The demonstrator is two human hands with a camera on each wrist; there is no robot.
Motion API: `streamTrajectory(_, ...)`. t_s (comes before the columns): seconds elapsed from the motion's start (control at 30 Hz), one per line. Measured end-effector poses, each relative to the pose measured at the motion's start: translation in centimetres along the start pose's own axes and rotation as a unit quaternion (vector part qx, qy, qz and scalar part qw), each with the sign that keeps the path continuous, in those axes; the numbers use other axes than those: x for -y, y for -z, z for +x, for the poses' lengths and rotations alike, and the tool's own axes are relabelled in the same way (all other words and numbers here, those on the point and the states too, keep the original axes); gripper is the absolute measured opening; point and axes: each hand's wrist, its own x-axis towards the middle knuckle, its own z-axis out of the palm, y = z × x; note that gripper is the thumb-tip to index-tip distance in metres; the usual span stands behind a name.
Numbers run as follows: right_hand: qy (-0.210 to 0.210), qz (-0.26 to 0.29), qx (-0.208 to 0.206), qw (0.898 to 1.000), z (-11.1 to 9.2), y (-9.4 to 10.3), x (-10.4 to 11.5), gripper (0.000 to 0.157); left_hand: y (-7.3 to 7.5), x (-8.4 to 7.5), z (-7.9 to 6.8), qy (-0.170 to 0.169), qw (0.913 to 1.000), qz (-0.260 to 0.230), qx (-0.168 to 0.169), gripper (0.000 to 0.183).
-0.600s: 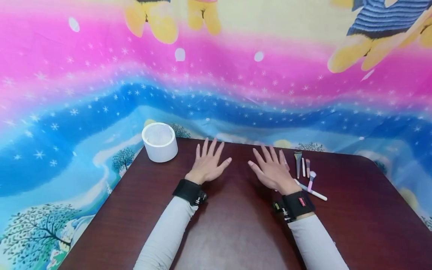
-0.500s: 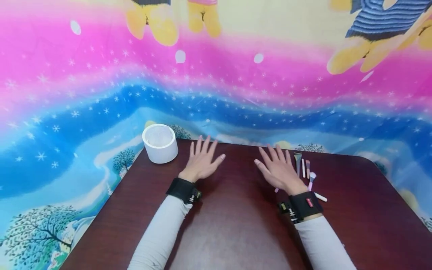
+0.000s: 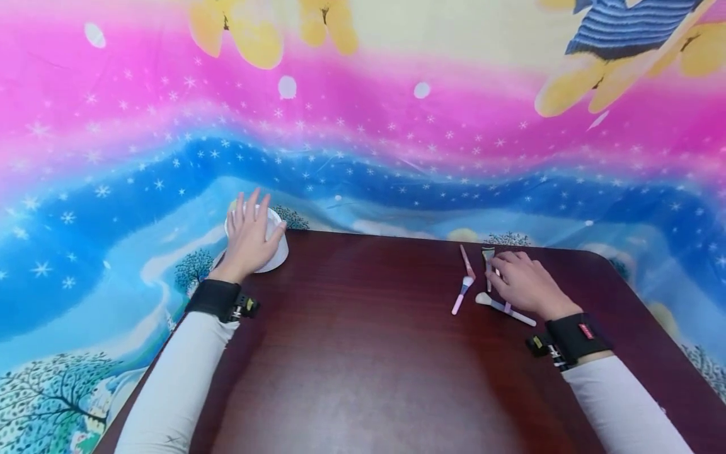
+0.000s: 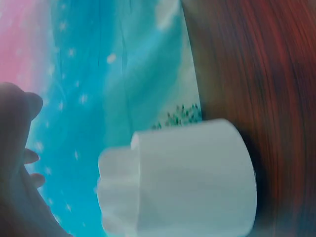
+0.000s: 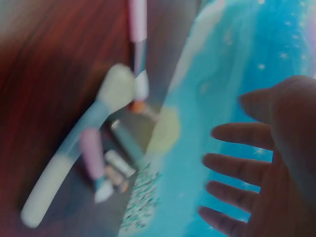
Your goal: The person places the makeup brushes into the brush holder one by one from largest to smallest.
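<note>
Left of centre in the head view, the left hand (image 3: 246,243), fingers extended and gripping nothing, overlaps the white container (image 4: 195,180), though the left wrist view shows a gap between them. Right of centre, the right hand (image 3: 524,284) hovers by the brushes (image 3: 520,317), likewise without a grip. Recommended handling: steady the container by its outer wall; pinch one brush mid-handle, clear of its bristles and crossed neighbours.
</note>
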Motion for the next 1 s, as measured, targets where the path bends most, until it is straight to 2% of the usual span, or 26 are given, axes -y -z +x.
streamTrajectory(0.23,-0.010,0.016,0.059,0.998,-0.9,-0.7,-2.0,0.046,2.0,2.9,-0.2,0.026,0.9981,-0.053,-0.021,0.074)
streamTrajectory(0.43,-0.016,0.051,0.089,0.995,-0.6,-1.5,-2.7,0.046,2.3,5.1,-0.5,0.076,0.9884,-0.132,-0.003,0.073)
streamTrajectory(0.5,-0.021,0.060,0.095,0.993,-0.3,-1.6,-2.9,0.038,2.2,5.7,-0.4,0.095,0.9832,-0.156,0.008,0.073)
streamTrajectory(0.63,-0.043,0.080,0.093,0.991,1.1,-2.0,-3.5,0.027,2.2,6.5,-0.5,0.126,0.9730,-0.191,0.029,0.070)
streamTrajectory(0.77,-0.067,0.106,0.079,0.989,3.3,-2.7,-4.4,0.036,1.9,7.4,-0.6,0.146,0.9660,-0.208,0.045,0.070)
streamTrajectory(0.87,-0.090,0.132,0.082,0.984,4.8,-3.2,-4.8,0.038,1.3,7.9,-0.5,0.156,0.9600,-0.228,0.045,0.071)
streamTrajectory(1.0,-0.130,0.159,0.090,0.974,6.0,-4.0,-5.1,0.028,0.3,8.3,-0.6,0.166,0.9498,-0.262,0.040,0.071)
